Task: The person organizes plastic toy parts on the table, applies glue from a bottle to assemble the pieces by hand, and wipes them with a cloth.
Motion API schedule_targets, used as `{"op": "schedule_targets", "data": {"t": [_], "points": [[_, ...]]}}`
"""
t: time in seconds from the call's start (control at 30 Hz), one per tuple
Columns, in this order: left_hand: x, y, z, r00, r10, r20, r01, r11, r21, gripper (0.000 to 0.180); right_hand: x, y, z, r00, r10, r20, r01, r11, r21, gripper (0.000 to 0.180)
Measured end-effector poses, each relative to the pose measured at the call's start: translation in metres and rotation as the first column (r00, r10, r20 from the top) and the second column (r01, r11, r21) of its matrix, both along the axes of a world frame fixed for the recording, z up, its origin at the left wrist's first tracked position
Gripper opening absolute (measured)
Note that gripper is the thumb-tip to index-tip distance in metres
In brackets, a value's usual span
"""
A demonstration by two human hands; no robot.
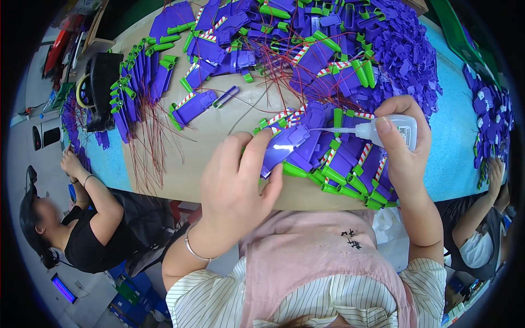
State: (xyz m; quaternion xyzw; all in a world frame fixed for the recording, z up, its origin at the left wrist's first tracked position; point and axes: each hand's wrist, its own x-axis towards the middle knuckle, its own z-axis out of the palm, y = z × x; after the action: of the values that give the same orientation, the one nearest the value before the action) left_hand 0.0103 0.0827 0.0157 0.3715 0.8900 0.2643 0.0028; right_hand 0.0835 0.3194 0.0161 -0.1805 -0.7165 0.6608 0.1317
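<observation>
My left hand [234,185] pinches a purple plastic wing piece [283,145] between thumb and fingers, just above the table. Wrapped in the fingers of my right hand [409,159] is a small translucent squeeze bottle [403,131] with a long thin nozzle. It lies nearly level, its tip pointing left, close to the far end of the held piece. Whether the tip touches the piece I cannot tell. Beneath and right of both hands, purple wings with green tips and red-and-white striped edges [358,183] lie overlapping in a row.
Beyond my hands spreads a big heap of purple pieces [404,60], with thin red wires [273,60] among nearer parts. Wired wings [139,76] stand at the left, beside a black tape dispenser [105,90]. Other people work at the left [98,218] and right [476,235].
</observation>
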Motion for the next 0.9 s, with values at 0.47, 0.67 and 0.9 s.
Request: {"op": "schedule_targets", "data": {"t": [0.47,0.67,0.9], "points": [[0.000,0.002,0.006,0.995,-0.030,-0.098,0.028,0.999,-0.024,0.049,0.003,-0.006,0.003,0.998,0.069,0.001,-0.069,0.992,0.110,0.021],[0.004,0.000,0.007,0.968,-0.093,-0.234,0.085,0.996,-0.040,0.051,-0.002,-0.012,0.009,0.996,0.056,-0.064,-0.053,0.998,0.046,0.020],[0.001,0.000,0.005,0.954,-0.095,-0.285,0.087,0.995,-0.041,0.043,-0.001,-0.007,0.007,0.997,0.062,-0.050,-0.055,0.989,0.135,0.018]]}}
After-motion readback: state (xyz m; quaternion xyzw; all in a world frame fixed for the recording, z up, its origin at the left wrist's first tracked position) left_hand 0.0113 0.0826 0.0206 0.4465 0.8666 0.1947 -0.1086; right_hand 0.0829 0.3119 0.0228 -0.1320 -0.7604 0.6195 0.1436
